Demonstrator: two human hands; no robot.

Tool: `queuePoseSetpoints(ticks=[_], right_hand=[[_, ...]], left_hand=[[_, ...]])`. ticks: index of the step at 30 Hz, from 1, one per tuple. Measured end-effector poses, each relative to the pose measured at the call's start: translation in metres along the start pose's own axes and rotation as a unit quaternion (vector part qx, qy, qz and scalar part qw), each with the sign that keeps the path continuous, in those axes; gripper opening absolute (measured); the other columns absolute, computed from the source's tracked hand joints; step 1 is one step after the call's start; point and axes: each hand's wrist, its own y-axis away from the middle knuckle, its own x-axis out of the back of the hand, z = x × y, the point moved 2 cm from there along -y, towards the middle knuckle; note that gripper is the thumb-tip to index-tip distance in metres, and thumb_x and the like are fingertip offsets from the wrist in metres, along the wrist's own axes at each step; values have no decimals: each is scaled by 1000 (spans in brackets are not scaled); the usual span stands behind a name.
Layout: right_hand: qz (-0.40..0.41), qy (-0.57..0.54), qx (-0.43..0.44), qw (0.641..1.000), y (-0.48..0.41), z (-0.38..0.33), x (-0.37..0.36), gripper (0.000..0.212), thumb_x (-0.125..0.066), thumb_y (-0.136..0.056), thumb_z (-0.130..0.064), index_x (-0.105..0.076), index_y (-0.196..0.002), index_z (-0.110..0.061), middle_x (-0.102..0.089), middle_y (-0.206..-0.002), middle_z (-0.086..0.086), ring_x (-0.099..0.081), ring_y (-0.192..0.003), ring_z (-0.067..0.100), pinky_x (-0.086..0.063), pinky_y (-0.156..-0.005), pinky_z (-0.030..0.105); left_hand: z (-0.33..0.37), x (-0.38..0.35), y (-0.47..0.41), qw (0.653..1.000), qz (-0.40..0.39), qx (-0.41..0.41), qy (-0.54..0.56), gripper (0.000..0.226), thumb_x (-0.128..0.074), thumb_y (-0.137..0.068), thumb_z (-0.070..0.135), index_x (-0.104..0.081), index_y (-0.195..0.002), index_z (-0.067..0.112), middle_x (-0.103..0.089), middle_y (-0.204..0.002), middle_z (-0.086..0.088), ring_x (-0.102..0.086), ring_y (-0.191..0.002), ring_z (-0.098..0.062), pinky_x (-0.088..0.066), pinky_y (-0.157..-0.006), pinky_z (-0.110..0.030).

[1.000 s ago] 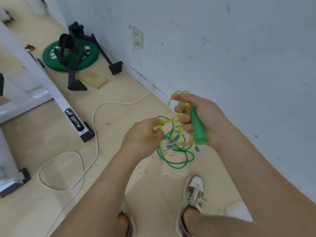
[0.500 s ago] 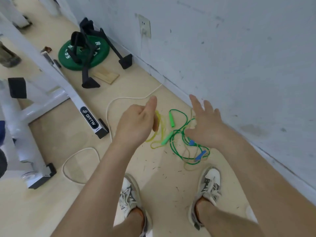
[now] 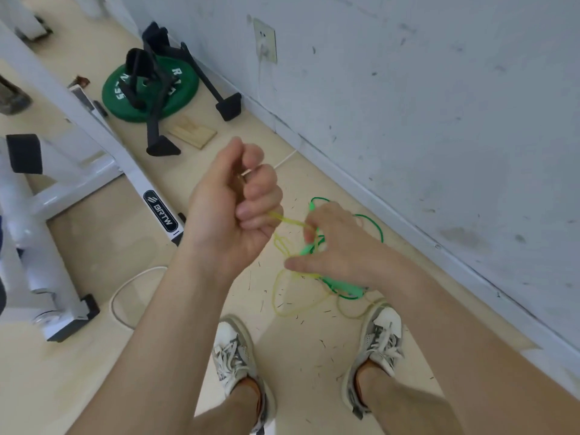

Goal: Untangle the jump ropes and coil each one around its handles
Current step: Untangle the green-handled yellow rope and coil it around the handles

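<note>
A tangle of jump ropes lies on the floor by the wall, just ahead of my shoes. The yellow rope (image 3: 284,309) loops on the floor, and one strand rises to my left hand (image 3: 229,208), which grips it in a raised fist. The green rope (image 3: 378,229) curls beside the wall. My right hand (image 3: 339,249) reaches down over the tangle, its fingers curled on the taut yellow strand. Two green handles (image 3: 306,250) (image 3: 346,287) show under that hand. The rest of the tangle is hidden by it.
A white wall (image 3: 439,120) with a socket (image 3: 265,42) runs along the right. A white cable (image 3: 125,290) loops on the floor at left. A white machine frame (image 3: 103,142), a green weight plate (image 3: 182,95) and black stands (image 3: 163,146) sit behind. My two shoes (image 3: 235,350) (image 3: 381,337) are below.
A second ago both hands held the tangle up, the right one on a green handle. The tangle then lay on the floor; now my left fist lifts a yellow strand and my right hand is down on it.
</note>
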Motion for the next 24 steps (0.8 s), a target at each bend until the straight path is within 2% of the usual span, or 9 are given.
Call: queuePoseSetpoints(ticks=[3, 4, 6, 9, 13, 16, 19, 21, 24], right_hand=[[-24, -155, 34, 987, -4, -9, -7, 71, -85, -70, -32, -41, -126, -35, -51, -128, -14, -54, -113, -1, -47, -86, 18], [-37, -180, 50, 982, -7, -10, -11, 59, -82, -76, -22, -47, -123, -29, -62, -112, -15, -59, -98, -11, -49, -81, 14], [-61, -211, 32, 975, -7, -14, -15, 20, -62, -91, -1, -58, -84, -19, -63, -66, -14, -58, -62, -12, -44, -61, 7], [1, -95, 5, 995, -9, -4, -13, 36, -58, -93, -21, -60, -57, -23, -53, -50, -8, -49, -54, 10, -43, -58, 28], [51, -15, -61, 997, -5, 32, 19, 35, -64, -89, -35, -52, -64, -14, -40, -57, -7, -41, -54, 13, -35, -59, 30], [63, 29, -87, 994, 3, 47, 41, 32, -66, -89, -35, -61, -72, -8, -51, -63, -1, -46, -58, 14, -37, -60, 29], [102, 20, -104, 989, 10, 57, 55, 31, -65, -91, -34, -64, -69, -12, -60, -65, 2, -52, -61, 15, -40, -62, 29], [91, -67, -89, 990, 14, 53, 57, 33, -61, -95, -32, -67, -71, -10, -64, -63, 1, -56, -59, 12, -42, -59, 23], [66, -181, -70, 979, 11, 38, 48, 37, -53, -100, -31, -68, -77, -7, -60, -56, 0, -51, -48, 11, -39, -48, 21]], left_hand=[[-14, -2, -2, 986, -62, 81, 128, 39, -28, -103, 34, -47, -77, 14, -40, -51, 0, -27, -41, -6, -17, -33, -17], [-19, -3, -2, 987, -56, 95, 114, 37, -28, -102, 34, -47, -79, 12, -38, -54, -1, -29, -43, -7, -16, -34, -17], [-28, -9, -2, 984, -84, 116, 110, 32, -31, -101, 31, -47, -83, 11, -34, -57, 0, -30, -44, -9, -16, -35, -15], [-22, -14, -3, 980, -93, 125, 123, 28, -38, -97, 29, -48, -76, 14, -33, -52, 3, -23, -41, -6, -13, -32, -15], [14, 20, -2, 970, 194, 36, -139, 41, -43, -92, 29, -33, -53, 24, -19, -47, 9, -8, -41, -7, -3, -39, -21], [40, 45, 7, 864, 372, -78, -331, 42, -54, -82, 25, -32, -47, 22, -23, -50, 5, -16, -42, -13, -11, -43, -24], [54, 61, 18, 738, 454, -144, -478, 25, -62, -73, 21, -45, -62, 6, -27, -58, -1, -22, -50, -18, -19, -52, -28], [49, 69, 16, 685, 434, -82, -579, 18, -61, -75, 23, -56, -75, 6, -46, -64, -1, -42, -54, -20, -34, -56, -27], [28, 71, 9, 546, 349, 25, -762, 37, -60, -78, 29, -56, -115, 23, -56, -116, -5, -51, -110, -30, -45, -93, -42]])
